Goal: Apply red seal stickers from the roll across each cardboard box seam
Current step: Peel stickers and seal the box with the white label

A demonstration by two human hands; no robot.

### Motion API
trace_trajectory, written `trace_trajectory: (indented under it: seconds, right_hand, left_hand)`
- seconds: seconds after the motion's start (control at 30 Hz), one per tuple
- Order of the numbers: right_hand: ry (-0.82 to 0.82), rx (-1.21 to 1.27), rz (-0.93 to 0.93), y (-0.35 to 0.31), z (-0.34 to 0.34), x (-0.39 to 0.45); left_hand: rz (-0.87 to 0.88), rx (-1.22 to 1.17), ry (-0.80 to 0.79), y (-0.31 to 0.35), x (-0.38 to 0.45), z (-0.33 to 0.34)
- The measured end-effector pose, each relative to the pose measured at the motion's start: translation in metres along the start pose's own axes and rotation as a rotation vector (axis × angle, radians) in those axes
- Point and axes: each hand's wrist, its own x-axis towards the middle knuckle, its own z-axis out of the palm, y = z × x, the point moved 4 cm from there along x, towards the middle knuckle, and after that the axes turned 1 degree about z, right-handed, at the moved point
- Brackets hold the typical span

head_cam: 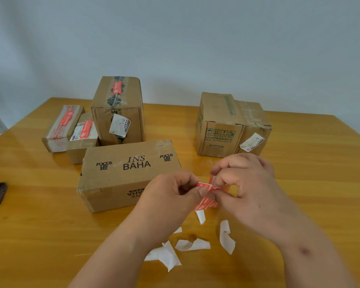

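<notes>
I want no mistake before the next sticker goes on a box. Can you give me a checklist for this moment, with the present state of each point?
1. Red seal sticker strip pinched by both the left hand and the right hand: ok.
2. One sticker fully peeled from its backing: cannot tell, fingers hide it.
3. Nearest brown cardboard box printed INS BAHA within reach, no red seal visible on it: ok as next target.
4. Its top seam visible for aiming: cannot tell.
5. Torn white backing scraps lying on the yellow wooden table, apart from the box: ok.
</notes>
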Motion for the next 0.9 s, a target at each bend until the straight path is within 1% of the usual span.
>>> trace_trajectory:
  seconds: [0.07,0.27,0.57,0.63,0.73,0.9]
  right_hand:
    - [-0.008,0.003,-0.001,-0.0013,0.0012,0.0009]
    - [-0.025,-0.011,-0.013,-0.0002,0.0038,0.0004]
    - [0.006,0.016,-0.019,-0.0024,0.0045,-0.0023]
    - [-0.03,0.021,0.005,-0.0028,0.0025,-0.0011]
    - [-0.113,-0.043,0.047,-0.0032,0.0008,0.0019]
    - [-0.116,-0.085,0.035,-0.0018,0.0044,0.0064]
  left_hand:
    - [0.006,0.028,0.006,-0.0006,0.001,0.0001]
    - [-0.017,-0.01,0.024,-0.0026,0.0014,0.0022]
    - [-0.086,-0.074,0.015,-0.0096,0.0032,0.0036]
    - [-0.089,-0.076,0.008,-0.0096,0.0038,0.0039]
    - [-0.075,-0.07,0.01,-0.0078,0.0046,0.0022]
    - [-0.042,-0.055,0.009,-0.0045,0.0039,-0.0044]
